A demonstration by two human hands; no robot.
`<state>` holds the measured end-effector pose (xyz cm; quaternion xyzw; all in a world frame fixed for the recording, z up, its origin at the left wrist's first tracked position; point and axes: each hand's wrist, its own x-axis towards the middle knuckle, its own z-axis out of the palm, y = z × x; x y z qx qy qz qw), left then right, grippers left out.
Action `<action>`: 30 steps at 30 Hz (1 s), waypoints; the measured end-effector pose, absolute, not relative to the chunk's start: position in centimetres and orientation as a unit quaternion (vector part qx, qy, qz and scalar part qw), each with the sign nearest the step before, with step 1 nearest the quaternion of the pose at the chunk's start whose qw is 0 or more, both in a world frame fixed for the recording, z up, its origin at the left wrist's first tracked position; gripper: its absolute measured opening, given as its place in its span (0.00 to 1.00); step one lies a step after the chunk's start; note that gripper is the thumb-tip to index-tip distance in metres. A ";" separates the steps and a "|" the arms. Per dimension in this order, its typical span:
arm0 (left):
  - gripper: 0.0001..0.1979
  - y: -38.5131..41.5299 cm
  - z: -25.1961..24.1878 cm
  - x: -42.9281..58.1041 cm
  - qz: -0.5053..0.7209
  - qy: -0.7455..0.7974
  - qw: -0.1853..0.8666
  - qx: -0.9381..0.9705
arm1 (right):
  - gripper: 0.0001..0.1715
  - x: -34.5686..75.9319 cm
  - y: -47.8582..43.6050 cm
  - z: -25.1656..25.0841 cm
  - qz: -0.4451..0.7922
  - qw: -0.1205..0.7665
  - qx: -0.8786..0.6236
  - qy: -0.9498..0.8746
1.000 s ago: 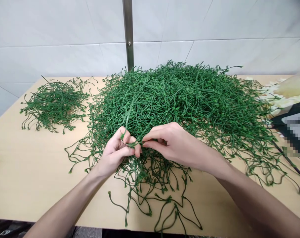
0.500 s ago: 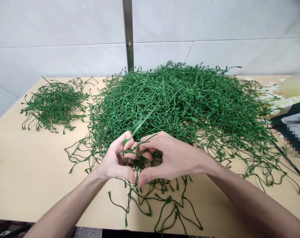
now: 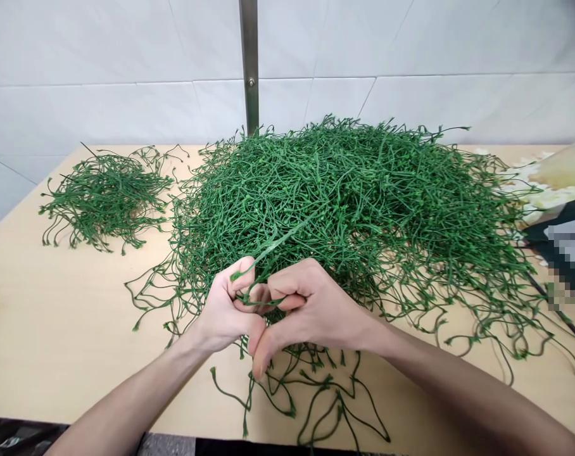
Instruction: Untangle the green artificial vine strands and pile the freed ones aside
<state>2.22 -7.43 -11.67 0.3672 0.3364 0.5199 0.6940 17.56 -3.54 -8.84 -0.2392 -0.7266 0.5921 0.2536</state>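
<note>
My left hand is closed around a few thin green plastic stems, whose small branched ends stick out between its fingers. One longer, flatter green strand rises from that hand toward the upper right. Touching it, my right hand has its fingers curled on the end of one stem, and the two thumbs meet at the bottom. Behind both hands spreads a large heap of green plastic stems. Several loose stems lie on the table in front.
A smaller pile of green stems lies at the left of the wooden table. A metal post stands against the tiled wall. On the right are a dark-edged object with a blurred face and a white flower print.
My right fingers have curled in further, and the stem end beside them now bends toward the right palm. Both thumbs have pressed closer together. The piles look unchanged.
</note>
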 end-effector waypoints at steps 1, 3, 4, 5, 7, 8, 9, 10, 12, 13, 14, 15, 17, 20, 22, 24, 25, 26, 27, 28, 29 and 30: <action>0.34 -7.4 -11.6 2.2 0.522 0.335 0.693 0.367 | 0.39 17.5 -3.7 -8.8 0.585 0.268 -0.235 -0.728; 0.34 -7.0 -11.5 2.0 0.551 0.337 0.675 0.357 | 0.41 17.6 -3.8 -8.4 0.536 0.336 -0.235 -0.738; 0.34 -6.7 -11.4 1.8 0.573 0.341 0.658 0.350 | 0.41 17.7 -3.7 -8.2 0.494 0.381 -0.238 -0.744; 0.33 -6.4 -11.3 1.5 0.616 0.335 0.628 0.337 | 0.41 18.0 -3.4 -7.8 0.446 0.429 -0.247 -0.746; 0.33 -5.7 -11.1 0.9 0.653 0.345 0.577 0.348 | 0.41 18.6 -2.7 -7.0 0.372 0.480 -0.267 -0.748; 0.31 -5.5 -10.9 0.7 0.672 0.336 0.562 0.347 | 0.42 18.9 -2.2 -6.7 0.361 0.477 -0.283 -0.750; 0.30 -5.3 -10.7 0.5 0.676 0.330 0.564 0.342 | 0.41 19.3 -1.7 -6.3 0.351 0.462 -0.304 -0.756; 0.28 -5.2 -10.5 0.5 0.677 0.322 0.573 0.332 | 0.37 19.5 -1.2 -6.1 0.338 0.448 -0.324 -0.761; 0.25 -5.3 -10.2 0.8 0.665 0.315 0.605 0.305 | 0.29 19.9 -0.5 -5.8 0.291 0.423 -0.358 -0.780; 0.23 -5.3 -10.1 1.0 0.657 0.315 0.619 0.293 | 0.26 20.0 -0.2 -5.8 0.258 0.414 -0.371 -0.790; 0.21 -5.4 -10.1 1.2 0.651 0.317 0.629 0.284 | 0.24 20.1 0.0 -5.8 0.218 0.407 -0.384 -0.800; 0.19 -5.5 -10.1 1.4 0.645 0.321 0.634 0.281 | 0.20 20.2 0.1 -5.9 0.175 0.399 -0.401 -0.806; 0.17 -5.5 -10.2 1.6 0.634 0.331 0.637 0.288 | 0.12 20.3 0.2 -6.0 0.098 0.386 -0.433 -0.809; 0.16 -5.5 -10.3 1.5 0.617 0.337 0.638 0.314 | 0.13 20.4 0.1 -5.9 0.077 0.375 -0.426 -0.820; 0.16 -5.6 -10.2 1.4 0.608 0.338 0.639 0.327 | 0.15 20.3 -0.1 -5.7 0.135 0.360 -0.379 -0.842; 0.17 -5.6 -10.2 1.4 0.604 0.341 0.638 0.334 | 0.13 20.2 -0.4 -5.6 0.207 0.333 -0.332 -0.858; 0.17 -5.7 -10.2 1.4 0.604 0.342 0.636 0.336 | 0.12 20.1 -0.5 -5.6 0.239 0.318 -0.315 -0.862; 0.17 -5.7 -10.1 1.4 0.605 0.344 0.633 0.339 | 0.11 20.0 -0.6 -5.6 0.266 0.306 -0.307 -0.861; 0.18 -5.7 -10.2 1.4 0.607 0.345 0.628 0.344 | 0.10 20.0 -0.7 -5.7 0.289 0.298 -0.307 -0.856; 0.17 -5.7 -10.2 1.4 0.608 0.345 0.622 0.352 | 0.09 19.9 -0.7 -5.7 0.312 0.289 -0.313 -0.849; 0.17 -5.7 -10.3 1.5 0.609 0.345 0.616 0.361 | 0.08 19.9 -0.7 -5.7 0.336 0.280 -0.322 -0.840; 0.17 -5.7 -10.3 1.5 0.609 0.344 0.611 0.372 | 0.08 19.9 -0.7 -5.8 0.360 0.267 -0.333 -0.829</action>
